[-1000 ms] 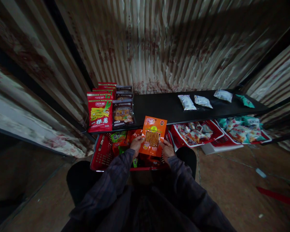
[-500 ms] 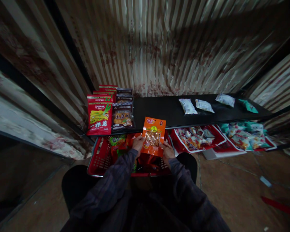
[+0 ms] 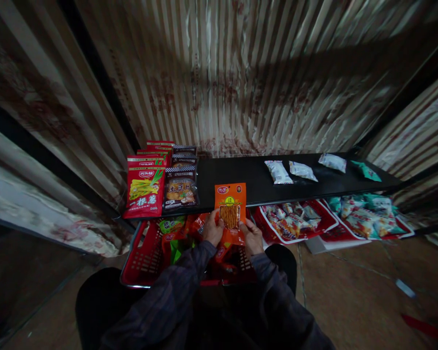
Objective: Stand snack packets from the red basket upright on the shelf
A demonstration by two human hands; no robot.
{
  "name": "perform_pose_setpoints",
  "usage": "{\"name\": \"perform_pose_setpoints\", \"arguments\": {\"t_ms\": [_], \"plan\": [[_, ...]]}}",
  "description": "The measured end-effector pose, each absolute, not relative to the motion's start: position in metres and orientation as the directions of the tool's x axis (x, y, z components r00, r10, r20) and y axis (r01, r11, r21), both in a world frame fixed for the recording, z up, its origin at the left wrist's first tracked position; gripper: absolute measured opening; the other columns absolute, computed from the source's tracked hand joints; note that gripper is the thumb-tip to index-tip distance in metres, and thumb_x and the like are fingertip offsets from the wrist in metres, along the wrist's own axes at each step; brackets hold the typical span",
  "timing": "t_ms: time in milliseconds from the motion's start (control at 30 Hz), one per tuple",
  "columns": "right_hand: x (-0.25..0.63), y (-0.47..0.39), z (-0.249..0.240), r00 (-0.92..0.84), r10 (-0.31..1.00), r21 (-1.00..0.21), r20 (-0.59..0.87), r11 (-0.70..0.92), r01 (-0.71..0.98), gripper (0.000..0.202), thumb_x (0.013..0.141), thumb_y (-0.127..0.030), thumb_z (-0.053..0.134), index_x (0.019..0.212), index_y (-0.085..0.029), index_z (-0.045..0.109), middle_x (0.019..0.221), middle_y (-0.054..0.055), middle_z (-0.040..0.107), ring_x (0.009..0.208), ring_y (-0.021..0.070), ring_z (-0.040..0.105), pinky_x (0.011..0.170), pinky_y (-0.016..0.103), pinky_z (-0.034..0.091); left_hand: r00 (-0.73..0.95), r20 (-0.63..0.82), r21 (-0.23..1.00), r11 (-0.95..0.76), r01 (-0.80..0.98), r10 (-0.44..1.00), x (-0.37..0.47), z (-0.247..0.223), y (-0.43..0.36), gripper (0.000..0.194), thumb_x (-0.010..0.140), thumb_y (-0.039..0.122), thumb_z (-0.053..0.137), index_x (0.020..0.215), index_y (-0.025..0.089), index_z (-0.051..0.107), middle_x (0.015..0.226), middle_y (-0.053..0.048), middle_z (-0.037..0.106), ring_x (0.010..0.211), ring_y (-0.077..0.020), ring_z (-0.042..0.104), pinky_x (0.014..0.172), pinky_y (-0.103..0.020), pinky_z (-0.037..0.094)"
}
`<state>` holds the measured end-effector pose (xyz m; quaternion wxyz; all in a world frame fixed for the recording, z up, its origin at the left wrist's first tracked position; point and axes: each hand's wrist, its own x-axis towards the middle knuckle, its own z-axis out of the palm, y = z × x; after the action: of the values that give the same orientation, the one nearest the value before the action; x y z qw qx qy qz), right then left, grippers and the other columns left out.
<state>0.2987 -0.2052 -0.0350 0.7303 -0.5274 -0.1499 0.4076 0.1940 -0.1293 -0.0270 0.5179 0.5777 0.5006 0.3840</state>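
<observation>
An orange snack packet (image 3: pixel 230 199) with a clear window showing brown sticks is held upright between my two hands. My left hand (image 3: pixel 213 229) is closed on its left edge, and my right hand (image 3: pixel 253 235) grips its lower right edge. Right below is a red plastic basket (image 3: pixel 140 267) with orange and green snack packets (image 3: pixel 177 245) inside, partly hidden by my forearms. Just beyond the packet runs the front edge of a black shelf (image 3: pixel 226 175). Red snack bags (image 3: pixel 145 189) and dark potato-chip bags (image 3: pixel 180 187) stand in rows on its left end.
White packets (image 3: pixel 278 172) and a teal packet (image 3: pixel 365 170) lie on the shelf's right half. Under it, to the right, sit a red basket (image 3: pixel 330 228) of small packets and another red basket (image 3: pixel 405 234) of teal-and-white packets. Black posts (image 3: pixel 98 73) and striped curtains (image 3: pixel 226 73) surround the shelf.
My view has tilted up a little, so the shelf and baskets appear lower. The orange packet remains in both hands; glare on its window has faded, and my left fingers sit more over its edge.
</observation>
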Motion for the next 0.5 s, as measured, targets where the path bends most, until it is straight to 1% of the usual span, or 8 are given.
{"name": "perform_pose_setpoints", "arguments": {"t_ms": [100, 200, 367, 433, 500], "plan": [[0.295, -0.206, -0.029, 0.62, 0.764, -0.905, -0.176, 0.122, -0.407, 0.04, 0.06, -0.041, 0.081, 0.093, -0.02, 0.076, 0.08, 0.003, 0.077, 0.073, 0.0231, 0.071, 0.073, 0.038, 0.058, 0.229, -0.071, 0.988, 0.037, 0.148, 0.971, 0.193, -0.027, -0.131, 0.032, 0.072, 0.01, 0.065, 0.102, 0.021, 0.068, 0.121, -0.011, 0.063, 0.124, -0.0275, 0.052, 0.115, -0.038, 0.029], [0.29, -0.206, -0.028, 0.631, 0.761, -0.92, -0.152, 0.124, -0.371, 0.039, 0.062, -0.043, 0.08, 0.094, -0.02, 0.076, 0.083, 0.003, 0.078, 0.077, 0.0233, 0.071, 0.076, 0.038, 0.057, 0.234, -0.095, 0.987, 0.061, 0.149, 0.968, 0.19, -0.026, -0.132, 0.031, 0.073, 0.015, 0.066, 0.104, 0.021, 0.069, 0.124, -0.011, 0.061, 0.128, -0.0279, 0.048, 0.116, -0.038, 0.027], [0.279, -0.204, -0.032, 0.658, 0.748, -0.953, -0.087, 0.131, -0.275, 0.038, 0.066, -0.042, 0.079, 0.095, -0.019, 0.077, 0.094, 0.006, 0.078, 0.088, 0.0242, 0.071, 0.087, 0.04, 0.055, 0.198, -0.141, 0.969, 0.095, 0.227, 0.97, 0.186, -0.02, -0.134, 0.032, 0.076, 0.027, 0.067, 0.107, 0.019, 0.07, 0.132, -0.014, 0.054, 0.134, -0.0281, 0.042, 0.117, -0.033, 0.023], [0.275, -0.204, -0.033, 0.647, 0.761, -0.967, -0.043, 0.131, -0.219, 0.037, 0.068, -0.042, 0.077, 0.098, -0.02, 0.077, 0.101, 0.006, 0.078, 0.095, 0.0252, 0.07, 0.092, 0.041, 0.054, 0.214, -0.149, 0.973, 0.104, 0.208, 0.965, 0.186, -0.018, -0.134, 0.028, 0.08, 0.032, 0.065, 0.104, 0.019, 0.071, 0.131, -0.014, 0.056, 0.136, -0.0276, 0.041, 0.118, -0.033, 0.021], [0.269, -0.204, -0.032, 0.631, 0.776, -0.979, 0.001, 0.128, -0.156, 0.037, 0.071, -0.041, 0.075, 0.102, -0.022, 0.076, 0.108, 0.006, 0.077, 0.102, 0.0259, 0.068, 0.096, 0.042, 0.052, 0.244, -0.153, 0.983, 0.122, 0.139, 0.958, 0.187, -0.017, -0.136, 0.024, 0.084, 0.035, 0.062, 0.1, 0.021, 0.072, 0.13, -0.012, 0.06, 0.139, -0.0263, 0.038, 0.12, -0.034, 0.018]]}}
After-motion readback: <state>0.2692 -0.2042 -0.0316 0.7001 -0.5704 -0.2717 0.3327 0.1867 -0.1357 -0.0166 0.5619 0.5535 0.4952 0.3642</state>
